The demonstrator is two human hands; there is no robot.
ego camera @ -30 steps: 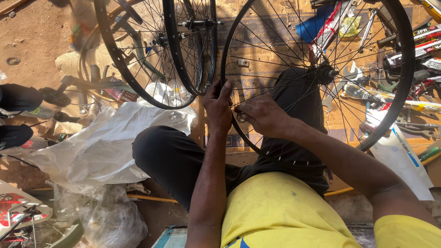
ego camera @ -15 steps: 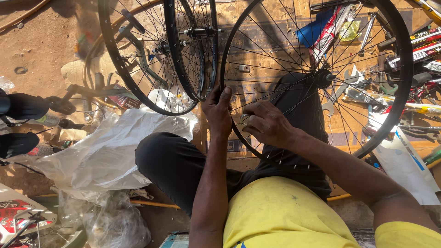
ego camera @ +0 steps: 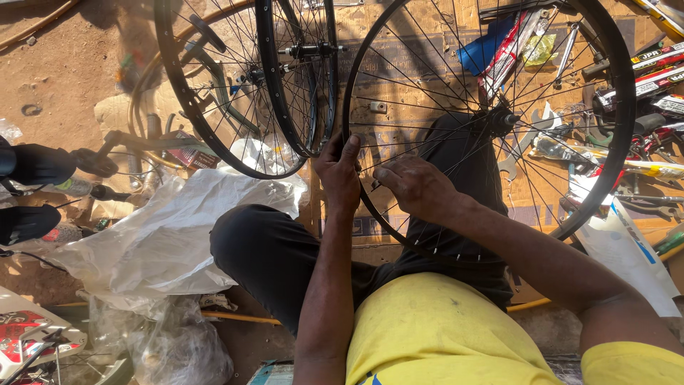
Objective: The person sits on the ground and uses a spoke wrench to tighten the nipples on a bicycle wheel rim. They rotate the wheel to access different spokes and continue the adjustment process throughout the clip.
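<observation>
1. Head view: spoked bicycle wheel stands upright over the person's lap, black rim, hub at upper right.
2. Left hand: fingers closed around the rim at its left edge.
3. Right hand: inside the rim, fingers pinched on a spoke near the rim.
4. Two more wheels lean at left; wrenches lie on cardboard; white plastic sheet beside the left knee.

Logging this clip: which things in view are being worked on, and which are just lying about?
In hand:
- large black spoked bicycle wheel
- left hand, gripping its rim
- right hand, at its spokes

Lying about:
- two other black wheels
- silver spanner
- crumpled white plastic sheet
- brown cardboard
</observation>
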